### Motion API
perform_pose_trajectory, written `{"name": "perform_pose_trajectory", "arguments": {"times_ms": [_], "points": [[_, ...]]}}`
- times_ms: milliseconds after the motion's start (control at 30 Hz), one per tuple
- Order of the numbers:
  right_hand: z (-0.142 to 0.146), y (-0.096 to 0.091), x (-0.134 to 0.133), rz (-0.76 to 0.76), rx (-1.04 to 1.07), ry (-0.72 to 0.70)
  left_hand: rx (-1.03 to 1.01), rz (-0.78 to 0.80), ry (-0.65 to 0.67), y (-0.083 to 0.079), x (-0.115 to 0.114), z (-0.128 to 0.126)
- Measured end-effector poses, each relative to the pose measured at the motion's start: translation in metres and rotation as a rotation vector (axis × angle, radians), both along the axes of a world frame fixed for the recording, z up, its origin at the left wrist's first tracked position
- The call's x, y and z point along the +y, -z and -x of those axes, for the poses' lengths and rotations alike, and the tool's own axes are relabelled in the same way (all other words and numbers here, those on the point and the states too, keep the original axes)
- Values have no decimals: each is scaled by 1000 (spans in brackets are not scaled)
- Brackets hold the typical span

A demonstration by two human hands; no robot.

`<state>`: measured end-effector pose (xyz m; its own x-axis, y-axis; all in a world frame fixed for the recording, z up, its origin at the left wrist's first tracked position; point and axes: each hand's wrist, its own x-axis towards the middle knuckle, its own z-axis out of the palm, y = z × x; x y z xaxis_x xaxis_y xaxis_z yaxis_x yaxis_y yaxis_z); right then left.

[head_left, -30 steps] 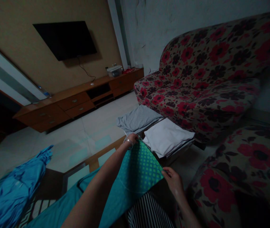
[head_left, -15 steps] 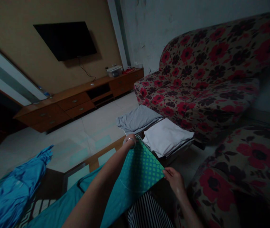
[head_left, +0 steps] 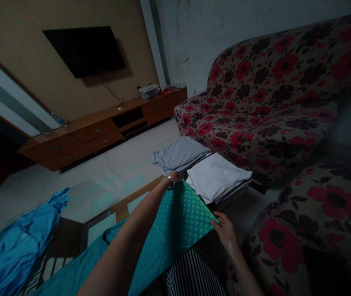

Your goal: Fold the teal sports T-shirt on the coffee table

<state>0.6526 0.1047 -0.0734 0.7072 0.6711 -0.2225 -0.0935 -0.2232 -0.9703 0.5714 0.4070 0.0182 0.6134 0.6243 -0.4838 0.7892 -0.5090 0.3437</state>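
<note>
A teal cloth with a green dotted border (head_left: 181, 218) lies stretched across the table edge and my lap. My left hand (head_left: 173, 178), with a bangle on the wrist, grips the far corner of that border. My right hand (head_left: 227, 232) pinches the near right corner of the same cloth. Just past my left hand lie a folded grey garment (head_left: 180, 153) and a folded white garment (head_left: 215, 176), side by side.
A glass-topped table with a wooden frame (head_left: 122, 205) holds a crumpled blue cloth (head_left: 17, 242) at the left. Floral sofas (head_left: 270, 107) stand at the right and close beside me. A wall TV (head_left: 84, 50) and a low wooden cabinet (head_left: 101, 129) are across the tiled floor.
Both hands have pulled the dotted edge a little flatter and further out. My right hand has shifted slightly down and right with its corner.
</note>
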Motion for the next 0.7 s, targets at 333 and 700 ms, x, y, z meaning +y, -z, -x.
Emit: {"name": "perform_pose_trajectory", "arguments": {"times_ms": [333,700], "points": [[3,-46,-11,-12,305,-292,42,73,63,-39,17,17],[22,-116,-23,-61,158,-254,-133,82,-40,-99,15,49]]}}
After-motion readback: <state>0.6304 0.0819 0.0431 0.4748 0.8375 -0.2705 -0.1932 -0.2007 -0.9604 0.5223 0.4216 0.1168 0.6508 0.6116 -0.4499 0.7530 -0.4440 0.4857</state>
